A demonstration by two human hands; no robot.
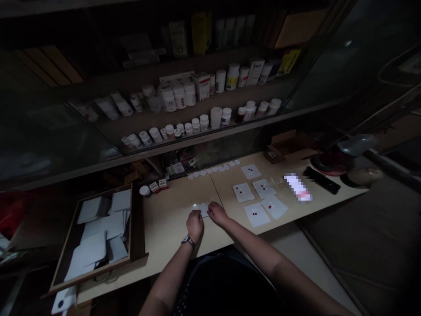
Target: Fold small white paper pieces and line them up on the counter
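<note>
Both my hands rest on the light wooden counter around a small white paper square. My left hand, with a watch on its wrist, has its fingers curled onto the paper's left edge. My right hand pinches the paper's right edge. To the right lie several white paper squares, each with small red pills on it. A row of small folded white packets lies along the counter's back edge.
An open wooden drawer at the left holds stacked white papers. Glass-fronted shelves above carry many white medicine bottles and boxes. A cardboard box, a dark remote-like object and a round stand sit at the right.
</note>
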